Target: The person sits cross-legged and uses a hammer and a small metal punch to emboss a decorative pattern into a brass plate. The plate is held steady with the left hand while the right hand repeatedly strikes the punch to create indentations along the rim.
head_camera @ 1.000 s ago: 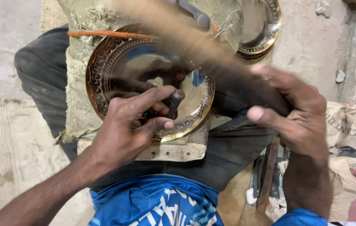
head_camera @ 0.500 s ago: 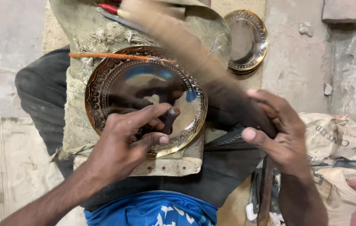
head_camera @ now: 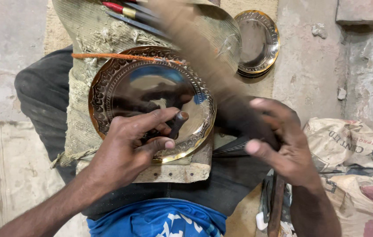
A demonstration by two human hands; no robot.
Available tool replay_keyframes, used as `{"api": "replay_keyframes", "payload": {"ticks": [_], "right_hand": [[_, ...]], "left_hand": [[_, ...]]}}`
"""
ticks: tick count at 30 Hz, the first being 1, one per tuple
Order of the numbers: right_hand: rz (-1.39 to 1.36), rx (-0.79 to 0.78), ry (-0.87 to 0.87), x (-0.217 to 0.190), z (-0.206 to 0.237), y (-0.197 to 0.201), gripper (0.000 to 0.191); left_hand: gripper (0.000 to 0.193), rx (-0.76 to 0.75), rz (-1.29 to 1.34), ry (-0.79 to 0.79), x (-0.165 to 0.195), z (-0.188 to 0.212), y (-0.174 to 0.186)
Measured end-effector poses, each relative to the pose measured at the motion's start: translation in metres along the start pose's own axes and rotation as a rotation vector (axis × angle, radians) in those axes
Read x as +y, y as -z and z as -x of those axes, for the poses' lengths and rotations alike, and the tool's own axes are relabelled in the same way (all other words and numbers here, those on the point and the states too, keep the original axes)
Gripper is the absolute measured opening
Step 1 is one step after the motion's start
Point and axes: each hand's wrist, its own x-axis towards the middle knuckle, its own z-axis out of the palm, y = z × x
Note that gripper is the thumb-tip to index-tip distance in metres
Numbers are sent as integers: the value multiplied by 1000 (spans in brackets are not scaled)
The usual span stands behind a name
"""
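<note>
My left hand (head_camera: 127, 149) pinched a short dark metal punch (head_camera: 177, 124) upright on the round embossed brass plate (head_camera: 151, 103), which lay on my lap; my right hand (head_camera: 278, 140) gripped a blurred wooden mallet (head_camera: 204, 61) above it.

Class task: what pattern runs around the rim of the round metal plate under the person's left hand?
An embossed scalloped band on the brass-gold plate, clearest in the head view.

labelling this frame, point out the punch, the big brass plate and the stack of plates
punch (head_camera: 178, 124), head view, dark shaft near its top end
big brass plate (head_camera: 120, 74), head view, patterned rim
stack of plates (head_camera: 275, 41), head view, right rim
</note>
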Motion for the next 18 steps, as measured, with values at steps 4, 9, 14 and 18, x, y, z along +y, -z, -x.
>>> {"api": "replay_keyframes", "payload": {"ticks": [4, 9, 14, 18], "right_hand": [[115, -159, -167, 9, 7, 14, 65], [61, -107, -153, 14, 7, 5, 65], [-15, 80, 59, 5, 9, -10, 57], [-49, -12, -56, 5, 9, -7, 61]], "left_hand": [[53, -2, 56, -19, -3, 1, 0], [41, -72, -66, 103, -6, 1, 0], [31, -97, -130, 136, -2, -1, 1], [52, -53, -49, 98, 2, -2, 3]]}}
